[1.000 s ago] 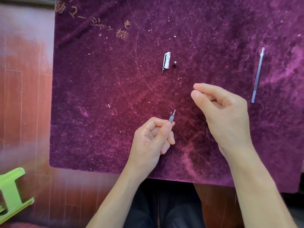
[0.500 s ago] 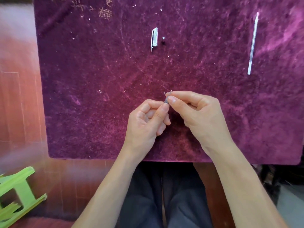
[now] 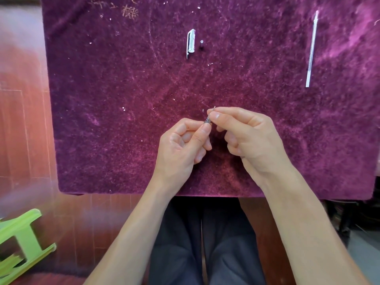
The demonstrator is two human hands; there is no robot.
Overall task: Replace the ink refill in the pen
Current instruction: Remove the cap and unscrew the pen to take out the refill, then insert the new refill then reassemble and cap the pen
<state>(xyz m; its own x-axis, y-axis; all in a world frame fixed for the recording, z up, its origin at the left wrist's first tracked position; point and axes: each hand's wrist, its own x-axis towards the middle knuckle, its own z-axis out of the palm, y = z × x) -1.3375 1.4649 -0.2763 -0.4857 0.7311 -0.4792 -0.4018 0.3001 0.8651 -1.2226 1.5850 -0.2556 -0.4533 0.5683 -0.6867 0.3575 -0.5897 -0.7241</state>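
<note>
Over the purple velvet cloth [image 3: 123, 120], my left hand [image 3: 183, 147] is closed around the pen body, which is hidden in the fist. Only the pen's grey metal tip [image 3: 208, 119] sticks out above the thumb. My right hand [image 3: 246, 136] pinches that tip between thumb and forefinger, with the fine point just showing above them. A clear pen cap [image 3: 190, 42] with a clip lies at the top centre. Beside it sits a tiny dark end plug [image 3: 201, 44]. A long clear refill tube [image 3: 311, 50] lies at the far right.
The cloth covers a table whose front edge is just above my lap. A red wooden floor shows at the left, with a green plastic stool [image 3: 18, 243] at the bottom left. Gold embroidered characters [image 3: 129, 10] mark the cloth's top edge.
My right hand has come in from the right and closed on the pen tip held by my left hand. The camera has tilted down, so the cap and refill sit higher in view.
</note>
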